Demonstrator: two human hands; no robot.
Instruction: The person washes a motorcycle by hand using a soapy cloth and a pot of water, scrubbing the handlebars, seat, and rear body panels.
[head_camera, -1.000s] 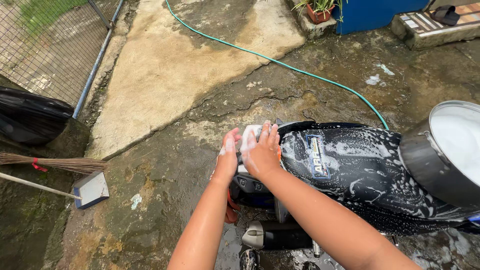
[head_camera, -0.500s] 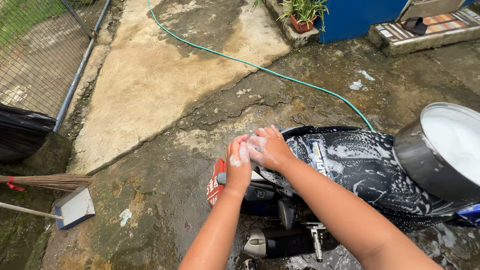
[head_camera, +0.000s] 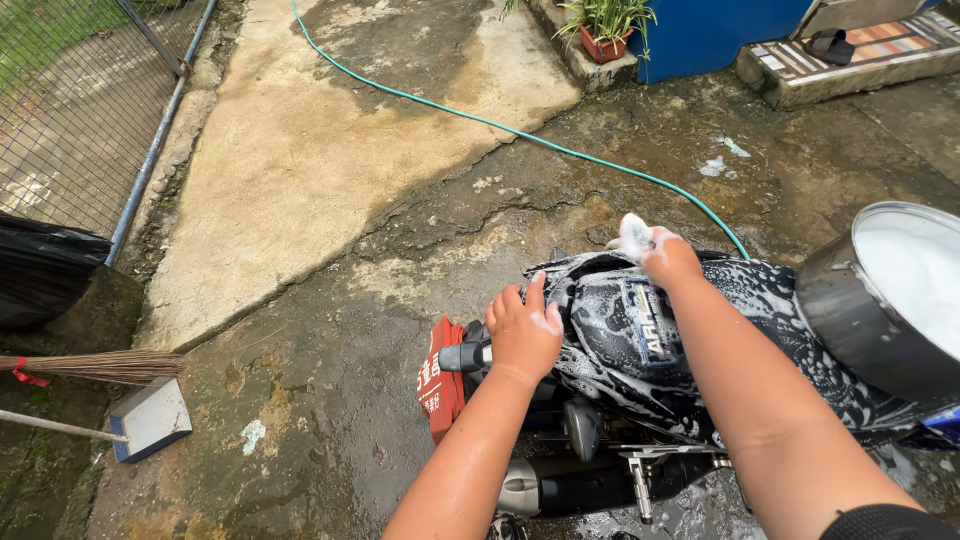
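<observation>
At the far left of the frame a black bag (head_camera: 45, 275) sits against the wire fence (head_camera: 80, 100). Below it, lower left, lie a broom (head_camera: 95, 365) and a grey dustpan (head_camera: 152, 418) on wet concrete. A green hose (head_camera: 520, 135) runs from the top centre down to the right and passes behind the motorcycle.

Centre, lower half: the black motorcycle tail (head_camera: 640, 350), covered in soap suds, points left. A red plate (head_camera: 438, 385) hangs at its rear end, with the exhaust (head_camera: 560, 485) below it.

My left hand (head_camera: 523, 335) lies palm down on the rear end of the tail, just right of the red plate. The fingers are spread flat and close on nothing.

My right hand (head_camera: 660, 255) rests on the far upper edge of the tail, right of centre. It is curled over a clump of white foam (head_camera: 634, 236); I cannot tell whether a sponge sits inside.

At the right edge a metal pot (head_camera: 885, 300) of white suds stands on the seat. Upper centre, a potted plant (head_camera: 603, 30) stands on a kerb
</observation>
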